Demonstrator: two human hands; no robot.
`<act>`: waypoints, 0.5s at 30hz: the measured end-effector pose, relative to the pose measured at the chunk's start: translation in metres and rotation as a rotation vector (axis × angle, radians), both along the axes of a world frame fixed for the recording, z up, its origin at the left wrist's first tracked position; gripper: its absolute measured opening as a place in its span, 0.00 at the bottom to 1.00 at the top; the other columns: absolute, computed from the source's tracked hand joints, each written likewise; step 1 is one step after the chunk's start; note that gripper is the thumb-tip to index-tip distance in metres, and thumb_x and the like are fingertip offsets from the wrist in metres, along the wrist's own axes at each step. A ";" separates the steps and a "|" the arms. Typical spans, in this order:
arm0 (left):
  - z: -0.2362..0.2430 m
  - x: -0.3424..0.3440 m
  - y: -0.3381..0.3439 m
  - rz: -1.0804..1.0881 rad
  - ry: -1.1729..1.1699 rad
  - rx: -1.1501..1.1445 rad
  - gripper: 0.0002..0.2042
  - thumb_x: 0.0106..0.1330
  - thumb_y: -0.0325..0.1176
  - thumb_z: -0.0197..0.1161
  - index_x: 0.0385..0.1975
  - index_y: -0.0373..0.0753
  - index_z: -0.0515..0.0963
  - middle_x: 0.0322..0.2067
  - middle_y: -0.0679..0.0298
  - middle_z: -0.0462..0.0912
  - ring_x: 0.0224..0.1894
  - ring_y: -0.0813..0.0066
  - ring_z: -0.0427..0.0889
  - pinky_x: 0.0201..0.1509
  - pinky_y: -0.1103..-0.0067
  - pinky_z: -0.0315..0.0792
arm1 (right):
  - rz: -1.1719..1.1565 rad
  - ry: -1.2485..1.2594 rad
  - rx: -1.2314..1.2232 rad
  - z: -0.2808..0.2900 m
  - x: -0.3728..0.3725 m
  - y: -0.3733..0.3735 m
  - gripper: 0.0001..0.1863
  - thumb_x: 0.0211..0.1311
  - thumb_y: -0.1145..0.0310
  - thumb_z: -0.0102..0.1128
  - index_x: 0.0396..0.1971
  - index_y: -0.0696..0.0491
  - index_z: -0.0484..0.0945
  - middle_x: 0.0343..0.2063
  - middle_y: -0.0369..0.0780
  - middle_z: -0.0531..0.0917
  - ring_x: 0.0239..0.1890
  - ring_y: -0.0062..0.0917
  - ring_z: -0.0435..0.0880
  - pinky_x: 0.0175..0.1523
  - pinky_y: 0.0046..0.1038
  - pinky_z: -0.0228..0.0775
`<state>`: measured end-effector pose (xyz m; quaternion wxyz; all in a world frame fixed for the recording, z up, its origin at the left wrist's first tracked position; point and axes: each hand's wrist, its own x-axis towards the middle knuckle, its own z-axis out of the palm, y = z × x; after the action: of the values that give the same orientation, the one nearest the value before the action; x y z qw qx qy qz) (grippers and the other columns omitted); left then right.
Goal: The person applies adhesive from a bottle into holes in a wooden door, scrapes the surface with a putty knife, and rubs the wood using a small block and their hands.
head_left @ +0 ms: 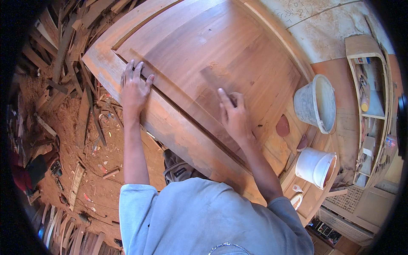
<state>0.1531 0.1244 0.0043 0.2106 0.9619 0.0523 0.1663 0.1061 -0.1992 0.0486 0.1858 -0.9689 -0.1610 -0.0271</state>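
Observation:
A large panelled wooden door point(182, 55) lies in front of me, its brown surface marked by paler, dusty patches. My left hand point(135, 91) rests open on the door's near-left frame, fingers spread across the moulding groove. Over the inner panel, my right hand point(237, 117) has its index finger stretched forward and its other fingers curled. From that hand reaches a flat brown piece point(214, 80), pressed against the panel; it is blurred, and its kind does not show. A reddish-brown round disc point(282, 126) lies on the door, right of my right hand.
A grey bucket point(308, 102) and a white tub point(312, 165) stand along the right side. Beyond them is a wooden shelf unit point(369, 55) holding small items. Wood offcuts point(68, 59) are heaped at the left over reddish, sawdust-strewn ground point(100, 161). Part of another person point(36, 172) shows far left.

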 end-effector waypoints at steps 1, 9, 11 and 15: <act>-0.001 -0.001 0.000 -0.001 -0.007 -0.005 0.27 0.66 0.47 0.63 0.61 0.39 0.73 0.67 0.50 0.65 0.68 0.49 0.64 0.72 0.62 0.58 | -0.067 -0.029 -0.001 -0.002 0.002 -0.005 0.24 0.67 0.65 0.57 0.63 0.45 0.74 0.48 0.51 0.73 0.50 0.46 0.75 0.54 0.42 0.72; -0.003 0.001 0.002 -0.010 -0.014 0.026 0.27 0.68 0.48 0.60 0.61 0.38 0.72 0.67 0.48 0.65 0.67 0.47 0.66 0.71 0.62 0.60 | -0.272 -0.083 0.009 -0.019 0.021 -0.017 0.22 0.68 0.65 0.55 0.61 0.47 0.75 0.50 0.53 0.72 0.49 0.47 0.77 0.53 0.42 0.74; -0.004 0.002 0.002 -0.015 -0.019 0.032 0.27 0.68 0.48 0.60 0.62 0.38 0.72 0.67 0.48 0.65 0.67 0.47 0.66 0.71 0.62 0.60 | -0.264 -0.063 0.011 -0.016 0.023 -0.007 0.22 0.68 0.65 0.56 0.61 0.47 0.76 0.50 0.53 0.72 0.48 0.46 0.77 0.53 0.41 0.73; -0.006 0.002 0.003 -0.020 -0.028 0.033 0.27 0.68 0.48 0.60 0.62 0.38 0.72 0.67 0.48 0.65 0.66 0.48 0.66 0.71 0.62 0.60 | -0.208 -0.048 0.080 -0.019 0.030 0.003 0.21 0.68 0.65 0.56 0.60 0.48 0.77 0.49 0.53 0.72 0.49 0.44 0.76 0.54 0.40 0.71</act>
<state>0.1550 0.1273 -0.0012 0.1970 0.9634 0.0368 0.1783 0.1360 -0.1967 0.0293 0.2165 -0.9713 -0.0626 -0.0761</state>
